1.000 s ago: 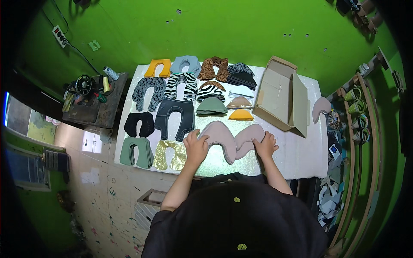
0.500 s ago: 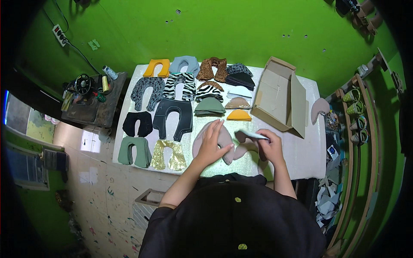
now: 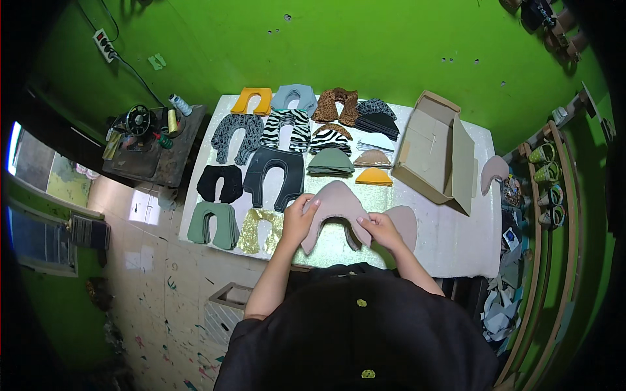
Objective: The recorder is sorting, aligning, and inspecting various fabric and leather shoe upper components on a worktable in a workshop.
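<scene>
Near the front edge of the table, both hands grip a stack of pale pink U-shaped cut pieces (image 3: 336,199), raised with the curved end away from me. My left hand (image 3: 300,218) is closed round its left leg, thumb on top. On the other leg, my right hand (image 3: 381,230) pinches with thumb above and fingers underneath. Just beyond that hand lies a rounded pale pink piece (image 3: 403,221), partly covered by it. To the left are gold glitter U-shaped pieces (image 3: 251,236) and a green U-shaped stack (image 3: 214,225).
More U-shaped stacks, including zebra-print pieces (image 3: 285,130), and half-round stacks such as the green one (image 3: 331,161) fill the table's left and middle. An open cardboard box (image 3: 424,153) stands at right, near a lone pink piece (image 3: 493,173). A sewing machine (image 3: 139,120) is at far left.
My right hand has moved left onto the pink stack and no longer holds up a separate piece. The stack is now lifted between both hands, and my left hand has shifted to its side.
</scene>
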{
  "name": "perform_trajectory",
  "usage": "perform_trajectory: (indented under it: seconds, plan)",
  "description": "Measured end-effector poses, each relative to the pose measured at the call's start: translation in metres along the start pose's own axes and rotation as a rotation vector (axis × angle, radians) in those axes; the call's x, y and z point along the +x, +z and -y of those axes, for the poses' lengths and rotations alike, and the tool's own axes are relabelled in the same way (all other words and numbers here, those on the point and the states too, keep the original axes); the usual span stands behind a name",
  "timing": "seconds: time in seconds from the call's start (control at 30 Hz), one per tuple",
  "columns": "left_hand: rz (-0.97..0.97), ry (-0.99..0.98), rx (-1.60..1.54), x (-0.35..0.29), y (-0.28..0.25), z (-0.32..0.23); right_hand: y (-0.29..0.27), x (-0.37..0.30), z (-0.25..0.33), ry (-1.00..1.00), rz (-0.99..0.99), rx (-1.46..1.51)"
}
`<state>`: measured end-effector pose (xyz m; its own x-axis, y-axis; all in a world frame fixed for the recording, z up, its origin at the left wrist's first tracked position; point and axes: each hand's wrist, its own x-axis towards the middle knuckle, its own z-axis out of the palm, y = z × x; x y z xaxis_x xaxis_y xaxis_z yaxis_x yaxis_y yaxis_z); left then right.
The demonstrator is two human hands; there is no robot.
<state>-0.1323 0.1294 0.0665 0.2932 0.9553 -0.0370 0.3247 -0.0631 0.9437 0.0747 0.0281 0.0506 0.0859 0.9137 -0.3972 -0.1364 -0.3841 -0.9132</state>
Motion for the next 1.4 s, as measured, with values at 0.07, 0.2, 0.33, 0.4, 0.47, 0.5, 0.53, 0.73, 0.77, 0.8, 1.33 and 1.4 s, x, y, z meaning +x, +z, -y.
perform_trajectory:
  seconds: [0.07,0.2,0.33,0.4,0.47,0.5,0.53,0.73,0.77,0.8,1.33,1.4]
  plan:
    - [-0.005,0.04,0.111,0.005,0.002,0.018,0.001,0.006,-0.026,-0.055,-0.063,-0.227]
    - [0.003,0.08,0.331,0.014,0.011,0.033,0.011,0.004,-0.033,-0.164,-0.227,-0.609]
    - [-0.013,0.092,0.508,0.014,0.02,0.04,0.009,0.004,-0.035,-0.184,-0.283,-0.732]
    - [-0.021,0.124,0.529,0.014,0.022,0.043,0.009,0.003,-0.037,-0.169,-0.288,-0.745]
    - [-0.03,0.155,0.55,0.014,0.023,0.044,0.011,0.001,-0.038,-0.175,-0.287,-0.806]
    - [-0.038,0.167,0.552,0.014,0.024,0.045,0.012,0.001,-0.04,-0.174,-0.29,-0.803]
    - [-0.047,0.179,0.554,0.014,0.025,0.045,0.013,0.001,-0.042,-0.169,-0.299,-0.81]
    - [-0.093,0.165,0.518,0.012,0.027,0.044,0.012,0.002,-0.044,-0.162,-0.308,-0.86]
    - [-0.093,0.165,0.518,0.012,0.027,0.044,0.012,0.002,-0.043,-0.117,-0.287,-0.903]
    - [-0.101,0.267,0.598,0.012,0.026,0.044,0.015,0.001,-0.043,-0.117,-0.286,-0.903]
    - [0.381,0.544,0.813,0.022,0.041,0.056,0.008,0.001,-0.056,-0.4,-0.117,-1.142]
    - [0.398,0.545,0.844,0.023,0.042,0.056,-0.002,0.001,-0.059,-0.413,-0.096,-1.102]
